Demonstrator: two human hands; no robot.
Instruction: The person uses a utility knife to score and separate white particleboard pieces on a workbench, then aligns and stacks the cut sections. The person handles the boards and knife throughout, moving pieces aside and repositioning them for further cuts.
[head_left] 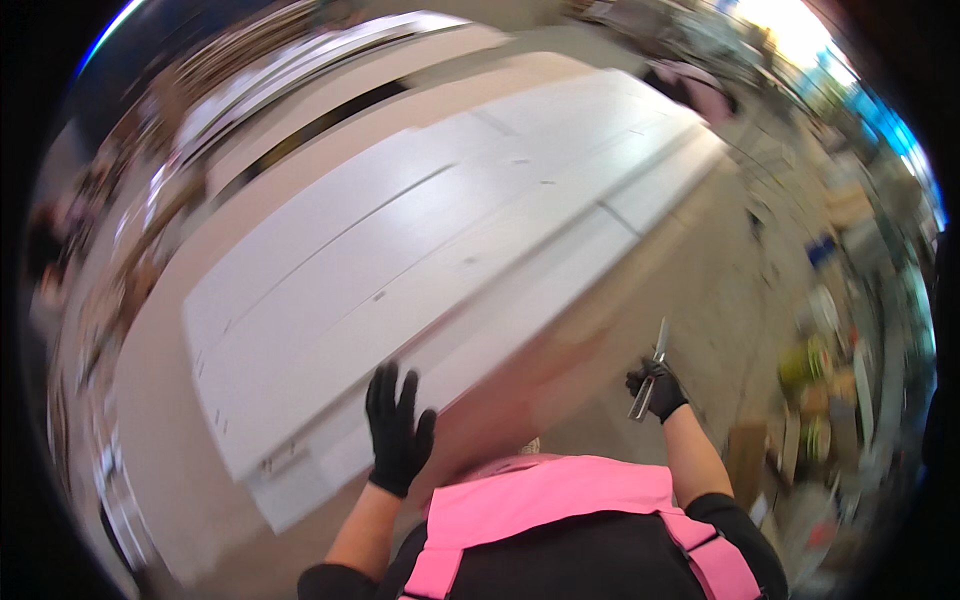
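Silver tool: a slim, knife-like tool (661, 341) sits in the grip of the right hand (664, 394); its narrow end points up and away beyond the fingers, its slotted end shows just below them
Right fingers: black-gloved, clamped on the silver tool; well apart from the left fingers, out past the panels' near edge
Left fingers: the black-gloved left hand (400, 445) is open, fingers spread and apart, over the panels' near edge; whether they touch it, I cannot tell
White panel: a large, pale panel (330, 290) stretches ahead of the left fingers, with small dark slots and a long dark line
White strip: a narrower strip (510, 326) runs along its near side, right by the left fingers
Worktop: a tan surface (150, 420) under the panels, showing left of the left fingers
Apron: pink (550, 500), between and below both hands
Floor: grey-brown (715, 300), right of the right fingers; yellow-green containers (800, 364) lie farther right, blurred
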